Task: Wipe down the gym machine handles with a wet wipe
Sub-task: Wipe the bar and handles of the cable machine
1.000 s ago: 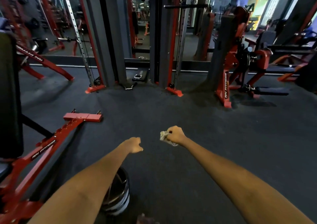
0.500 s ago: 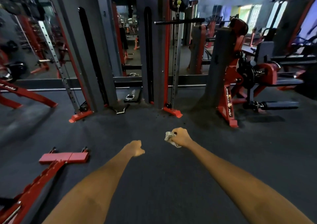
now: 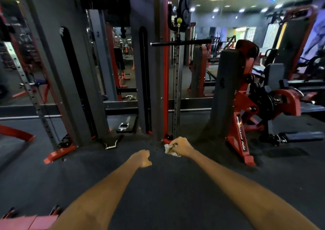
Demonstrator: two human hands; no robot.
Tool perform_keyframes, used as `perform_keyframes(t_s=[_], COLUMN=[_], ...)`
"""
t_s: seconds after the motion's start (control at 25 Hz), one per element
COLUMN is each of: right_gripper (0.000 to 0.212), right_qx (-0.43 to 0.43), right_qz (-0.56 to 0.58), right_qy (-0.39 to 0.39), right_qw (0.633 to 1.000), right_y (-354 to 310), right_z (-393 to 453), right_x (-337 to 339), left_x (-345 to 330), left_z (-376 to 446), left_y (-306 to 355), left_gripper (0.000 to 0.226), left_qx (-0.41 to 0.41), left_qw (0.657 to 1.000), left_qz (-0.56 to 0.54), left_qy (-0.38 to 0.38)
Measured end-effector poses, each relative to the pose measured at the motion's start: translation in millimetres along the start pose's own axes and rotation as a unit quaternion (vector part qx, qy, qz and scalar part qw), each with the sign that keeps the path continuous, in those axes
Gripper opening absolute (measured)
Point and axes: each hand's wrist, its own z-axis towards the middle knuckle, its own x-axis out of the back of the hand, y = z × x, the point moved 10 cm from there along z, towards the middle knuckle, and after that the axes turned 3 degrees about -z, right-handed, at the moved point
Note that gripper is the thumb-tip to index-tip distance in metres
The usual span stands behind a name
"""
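Observation:
My right hand (image 3: 181, 146) grips a crumpled white wet wipe (image 3: 169, 149), held out in front of me over the dark floor. My left hand (image 3: 143, 158) is stretched forward beside it, fingers curled into a fist with nothing in it. Ahead stands a grey and red cable machine (image 3: 149, 62). A straight black bar handle (image 3: 181, 42) hangs from its cable at chest height, well beyond both hands. A small metal handle (image 3: 111, 145) lies on the floor at the machine's foot.
A red and black plate-loaded machine (image 3: 246, 106) stands to the right, its red foot (image 3: 249, 161) close to my right arm. A red frame end (image 3: 29, 221) lies at bottom left. Another metal grip (image 3: 124, 126) rests on the machine's base. Dark rubber floor (image 3: 167, 194) spreads beneath my arms.
The view has tilted up and come closer to the cable machine, so the bar handle and ceiling lights show. Both arms stay stretched forward, and the wipe stays in my right hand.

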Motion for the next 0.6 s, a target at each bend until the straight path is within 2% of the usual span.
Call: perform_keyframes(t_s=[0.12,0.2,0.36,0.52,0.6], right_gripper=[0.021,0.020,0.019,0.014,0.029], right_qx=[-0.022,-0.036,-0.052,-0.083,-0.080], right_qz=[0.066,0.098,0.168,0.204,0.198], right_qy=[0.074,0.108,0.112,0.142,0.163], right_qw=[0.995,0.989,0.978,0.965,0.963], right_y=[9.1,14.5,34.9,57.4,64.6], right_z=[74.7,107.7,203.0,300.3,351.9], right_x=[47.7,64.6,79.4,105.7,131.8], left_x=[43.1,49.1,63.7,116.3,156.9], left_z=[72.7,113.1,216.0,322.6,376.3], left_y=[6.2,2.2,-10.6,0.8,11.9], left_gripper=[0.049,0.047,0.046,0.047,0.046], left_qx=[-0.011,-0.004,-0.002,-0.034,-0.054], left_qw=[0.999,0.999,1.000,0.998,0.997], left_qz=[-0.023,-0.022,-0.025,-0.043,-0.040], left_qy=[0.031,0.027,0.016,0.035,0.044])
